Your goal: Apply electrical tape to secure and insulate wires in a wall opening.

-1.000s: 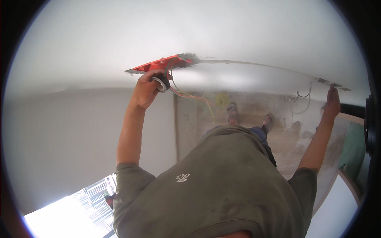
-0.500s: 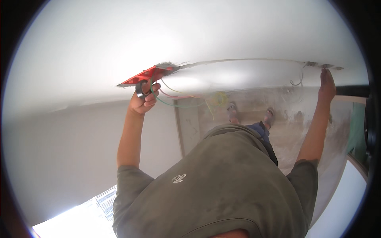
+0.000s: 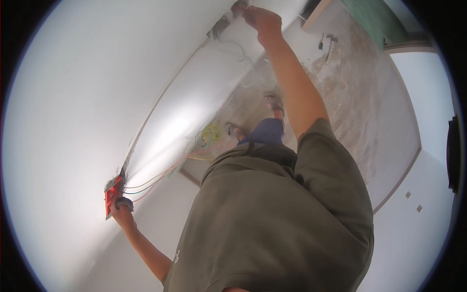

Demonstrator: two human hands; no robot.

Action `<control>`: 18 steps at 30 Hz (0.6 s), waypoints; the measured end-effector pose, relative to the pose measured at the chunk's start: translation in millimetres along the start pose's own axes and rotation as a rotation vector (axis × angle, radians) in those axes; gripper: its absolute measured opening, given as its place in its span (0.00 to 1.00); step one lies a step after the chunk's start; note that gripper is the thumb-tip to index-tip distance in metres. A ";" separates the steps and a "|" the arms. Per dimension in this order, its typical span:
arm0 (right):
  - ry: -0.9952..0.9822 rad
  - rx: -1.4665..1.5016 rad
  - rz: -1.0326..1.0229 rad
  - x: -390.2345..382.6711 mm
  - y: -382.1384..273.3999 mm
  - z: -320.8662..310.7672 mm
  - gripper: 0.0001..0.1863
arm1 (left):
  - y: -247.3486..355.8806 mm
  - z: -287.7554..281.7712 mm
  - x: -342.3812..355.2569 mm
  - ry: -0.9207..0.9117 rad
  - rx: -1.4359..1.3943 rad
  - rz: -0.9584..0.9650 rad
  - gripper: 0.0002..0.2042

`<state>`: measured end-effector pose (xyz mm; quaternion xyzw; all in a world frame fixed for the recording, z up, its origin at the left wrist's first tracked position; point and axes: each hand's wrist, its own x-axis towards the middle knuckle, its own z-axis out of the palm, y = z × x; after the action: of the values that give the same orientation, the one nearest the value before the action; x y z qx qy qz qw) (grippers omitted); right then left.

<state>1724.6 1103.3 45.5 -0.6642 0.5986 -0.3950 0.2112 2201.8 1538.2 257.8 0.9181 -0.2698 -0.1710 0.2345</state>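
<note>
A red electrical box (image 3: 110, 203) is set into the white wall on the left, with rough grey mortar round its upper end. At its lower end is my left hand (image 3: 119, 214), holding a black roll of tape (image 3: 125, 202), its fingertips partly hidden against the box. Thin green, red and yellow wires (image 3: 155, 182) run from the box to the right. Far up, my right hand (image 3: 265, 23) reaches to a dark wall cut-out (image 3: 238, 9). Its fingers are drawn together at the opening; what they grip, if anything, is hidden.
A filled groove (image 3: 165, 90) joins the box to another cut-out (image 3: 218, 27). A loose grey wire (image 3: 242, 54) hangs below there. On the dusty floor lie a coil of yellow-green wire (image 3: 210, 134), a hammer (image 3: 331, 47) and a small dark-handled tool (image 3: 321, 43).
My view has turned toward the right, so the wall now slants. My right hand has gone from lying flat at the cut-outs to drawn-together fingers. The left stays at the red box with the tape.
</note>
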 end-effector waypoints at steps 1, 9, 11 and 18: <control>0.103 0.001 -0.122 -2.8 -2.9 -5.4 0.04 | -5.4 -1.0 5.8 0.047 0.056 0.069 0.23; 0.151 0.540 0.358 7.6 -34.9 8.6 0.05 | 18.2 -5.8 -12.1 0.148 0.355 0.306 0.20; 0.160 0.700 0.535 8.6 -38.7 0.5 0.05 | 15.3 -11.4 -10.4 0.131 0.370 0.282 0.21; 0.184 1.503 0.689 13.1 -48.3 4.2 0.11 | -14.4 -33.5 -3.4 0.186 0.395 0.298 0.18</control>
<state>1757.8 1099.2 82.9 -0.0907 0.3598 -0.6553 0.6580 2219.8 1562.2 278.8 0.9080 -0.4075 0.0064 0.0969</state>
